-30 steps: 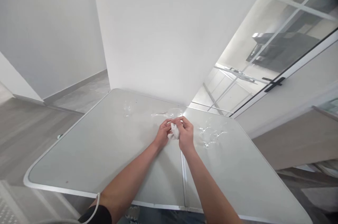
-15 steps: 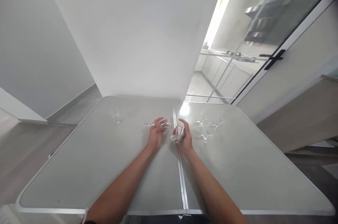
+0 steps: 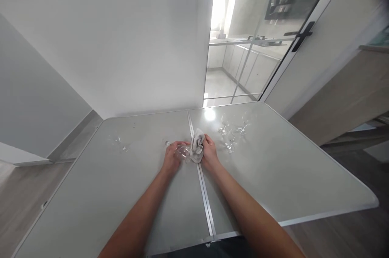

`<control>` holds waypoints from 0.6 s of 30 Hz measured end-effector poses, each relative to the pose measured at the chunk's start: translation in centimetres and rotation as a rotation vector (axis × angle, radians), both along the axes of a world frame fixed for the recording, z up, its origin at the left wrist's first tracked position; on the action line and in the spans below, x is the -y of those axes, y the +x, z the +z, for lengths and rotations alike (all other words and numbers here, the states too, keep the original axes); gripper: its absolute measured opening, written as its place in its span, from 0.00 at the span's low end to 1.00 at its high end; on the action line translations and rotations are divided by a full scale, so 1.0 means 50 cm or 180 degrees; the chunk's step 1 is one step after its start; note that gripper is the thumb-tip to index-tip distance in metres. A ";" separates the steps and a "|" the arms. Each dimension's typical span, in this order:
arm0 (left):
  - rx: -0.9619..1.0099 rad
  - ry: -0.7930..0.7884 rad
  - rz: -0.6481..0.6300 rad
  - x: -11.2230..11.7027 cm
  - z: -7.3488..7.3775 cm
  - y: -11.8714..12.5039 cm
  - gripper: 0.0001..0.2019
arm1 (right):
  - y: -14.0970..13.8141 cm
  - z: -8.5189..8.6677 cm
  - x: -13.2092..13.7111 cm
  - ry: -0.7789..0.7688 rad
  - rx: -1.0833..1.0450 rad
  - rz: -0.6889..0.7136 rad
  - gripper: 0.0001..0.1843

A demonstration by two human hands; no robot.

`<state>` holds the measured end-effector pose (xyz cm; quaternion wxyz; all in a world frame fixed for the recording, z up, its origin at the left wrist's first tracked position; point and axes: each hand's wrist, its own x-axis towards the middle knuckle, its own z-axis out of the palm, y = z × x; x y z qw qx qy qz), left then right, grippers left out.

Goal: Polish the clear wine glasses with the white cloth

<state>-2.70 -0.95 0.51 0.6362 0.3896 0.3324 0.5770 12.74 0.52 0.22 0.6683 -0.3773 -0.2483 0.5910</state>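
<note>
My left hand (image 3: 172,158) is closed around a clear stemmed glass (image 3: 182,152), tipped on its side with its foot to the left and its mouth to the right. A crumpled pale grey cloth (image 3: 197,147) is gripped in my right hand (image 3: 210,152). The cloth presses against the glass's mouth, hiding the rim. Both hands are close together above the table's middle seam. My right fingertips are partly tucked behind the cloth.
Several clear stemmed glasses (image 3: 230,144) stand right of my hands on the grey table (image 3: 273,185). Another clear glass (image 3: 123,144) is at the left. A white wall (image 3: 146,47) rises behind the table, beside a glazed door with a black handle (image 3: 303,36).
My right hand has brought the cloth up against the glass's mouth; before, the two were apart. The cloth is more spread out. The whole view has shifted and turned slightly.
</note>
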 end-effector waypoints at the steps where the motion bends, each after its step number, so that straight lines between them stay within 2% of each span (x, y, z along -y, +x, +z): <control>1: -0.0002 -0.0004 -0.0221 0.002 0.002 0.002 0.21 | 0.002 -0.002 -0.003 0.0018 -0.0088 -0.0013 0.18; 3: -0.0032 -0.0022 -0.0507 0.006 0.007 0.005 0.21 | 0.007 -0.003 -0.008 0.0057 -0.0192 0.0018 0.17; 6: -0.0156 -0.0094 -0.0550 0.007 0.007 0.007 0.20 | 0.012 -0.001 -0.010 0.0084 -0.0154 0.0039 0.17; 8: -0.0204 -0.0145 -0.0390 0.005 0.003 0.006 0.19 | 0.014 0.007 -0.006 0.0061 -0.0183 0.0100 0.19; 12: -0.0020 -0.0229 0.0065 -0.002 -0.006 0.000 0.18 | 0.014 0.028 0.008 0.0148 -0.0261 0.0685 0.27; 15: 0.0210 -0.0302 0.0207 -0.006 -0.005 -0.007 0.18 | 0.010 0.034 0.016 0.0477 0.0180 0.0815 0.21; 18: 0.0479 -0.0507 0.0348 -0.009 -0.001 -0.021 0.17 | 0.015 0.029 0.015 0.0562 0.0477 0.0515 0.13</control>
